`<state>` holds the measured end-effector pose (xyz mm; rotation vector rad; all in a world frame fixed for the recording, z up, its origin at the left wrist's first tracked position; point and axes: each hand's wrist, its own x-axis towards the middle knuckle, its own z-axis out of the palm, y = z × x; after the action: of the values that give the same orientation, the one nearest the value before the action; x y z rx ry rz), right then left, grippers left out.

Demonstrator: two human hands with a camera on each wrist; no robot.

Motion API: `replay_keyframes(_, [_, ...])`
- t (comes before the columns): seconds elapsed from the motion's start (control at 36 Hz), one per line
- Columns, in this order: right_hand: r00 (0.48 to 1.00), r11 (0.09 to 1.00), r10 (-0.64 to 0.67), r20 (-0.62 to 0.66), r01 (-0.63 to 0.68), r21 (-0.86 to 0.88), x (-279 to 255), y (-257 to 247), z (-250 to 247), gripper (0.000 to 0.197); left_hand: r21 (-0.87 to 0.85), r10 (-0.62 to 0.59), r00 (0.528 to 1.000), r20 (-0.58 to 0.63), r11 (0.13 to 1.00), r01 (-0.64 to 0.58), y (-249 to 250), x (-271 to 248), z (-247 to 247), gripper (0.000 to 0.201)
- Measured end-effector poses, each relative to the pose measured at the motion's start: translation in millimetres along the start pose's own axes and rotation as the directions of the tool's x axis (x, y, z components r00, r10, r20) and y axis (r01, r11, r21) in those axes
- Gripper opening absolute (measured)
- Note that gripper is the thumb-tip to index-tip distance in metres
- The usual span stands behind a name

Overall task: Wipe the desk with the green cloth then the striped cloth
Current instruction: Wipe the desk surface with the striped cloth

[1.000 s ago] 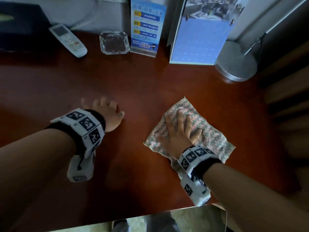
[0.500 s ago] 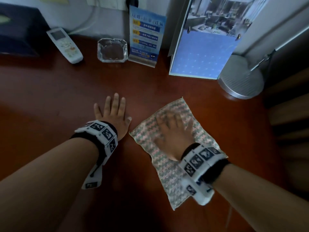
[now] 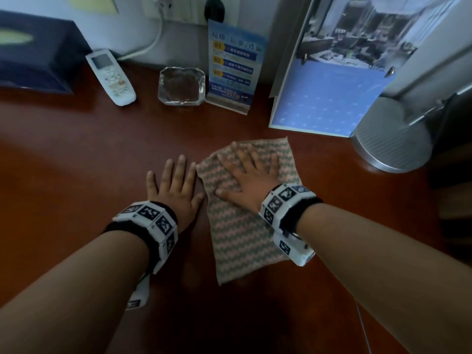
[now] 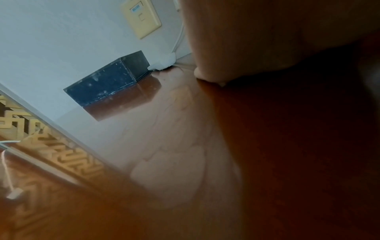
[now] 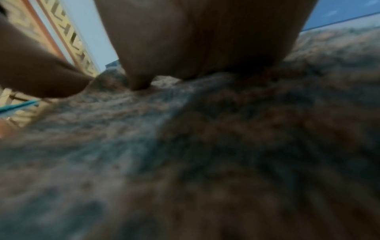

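The striped cloth (image 3: pixel 240 226), pink and green zigzag, lies spread on the dark red-brown desk (image 3: pixel 76 154). My right hand (image 3: pixel 249 178) presses flat on its far half with fingers spread. Just left of the cloth, my left hand (image 3: pixel 175 185) rests flat on the bare wood, its thumb close to the cloth's edge. In the right wrist view the cloth (image 5: pixel 185 146) fills the frame under my palm (image 5: pixel 201 40). The left wrist view shows my left hand (image 4: pixel 267 35) on the glossy desk (image 4: pixel 164 146). No green cloth is in sight.
Along the back edge stand a dark blue tissue box (image 3: pixel 33 52), a white remote (image 3: pixel 111 76), a glass ashtray (image 3: pixel 181 86), a blue sign holder (image 3: pixel 233 70) and a calendar stand (image 3: pixel 332 80). A round metal lamp base (image 3: pixel 390 136) sits at the back right.
My right hand has pushed the striped cloth away from me and leftward, toward the calendar. My left hand slid right and forward, and its fingers now lie flat beside the cloth.
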<state>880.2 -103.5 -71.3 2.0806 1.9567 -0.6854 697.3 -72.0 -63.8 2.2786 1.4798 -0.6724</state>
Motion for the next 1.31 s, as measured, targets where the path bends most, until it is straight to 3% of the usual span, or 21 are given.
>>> replay_keyframes(0.31, [0.984,0.979,0.181,0.005,-0.18,0.095,34,19,-27,0.084,0.004,-0.017,1.0,0.026,1.0,0.016,0,1,-1,0.062])
replay_keyframes(0.64, [0.977,0.975,0.203,0.067,-0.208,0.081,37,12,-31,0.091,0.005,-0.003,1.0,0.031,1.0,0.003,-1,2,-1,0.062])
replay_keyframes(0.86, [0.987,0.99,0.137,0.089,-0.139,0.018,-41,18,11,0.08,-0.003,0.021,0.999,0.032,1.0,-0.021,-2,0,-3,0.064])
replay_keyframes(0.94, [0.964,0.968,0.241,0.108,-0.248,0.048,-55,46,14,0.084,-0.007,0.023,0.999,0.044,1.0,-0.023,-2,0,-4,0.064])
replay_keyframes(1.06, [0.888,0.882,0.458,0.049,-0.46,0.103,-57,82,4,0.085,-0.011,0.029,0.999,0.03,1.0,-0.029,-2,1,-2,0.064])
replay_keyframes(1.19, [0.818,0.804,0.567,0.091,-0.575,0.151,-41,84,-8,0.087,-0.007,0.029,0.999,0.03,1.0,-0.029,-1,1,-1,0.064])
replay_keyframes(1.25, [0.824,0.811,0.557,0.106,-0.567,0.145,-31,72,-12,0.086,-0.009,0.03,0.999,0.025,1.0,-0.03,-1,1,-1,0.064])
replay_keyframes(1.31, [0.87,0.864,0.482,0.107,-0.492,0.108,-21,54,-14,0.086,-0.008,0.028,1.0,0.011,1.0,-0.028,-2,1,0,0.064])
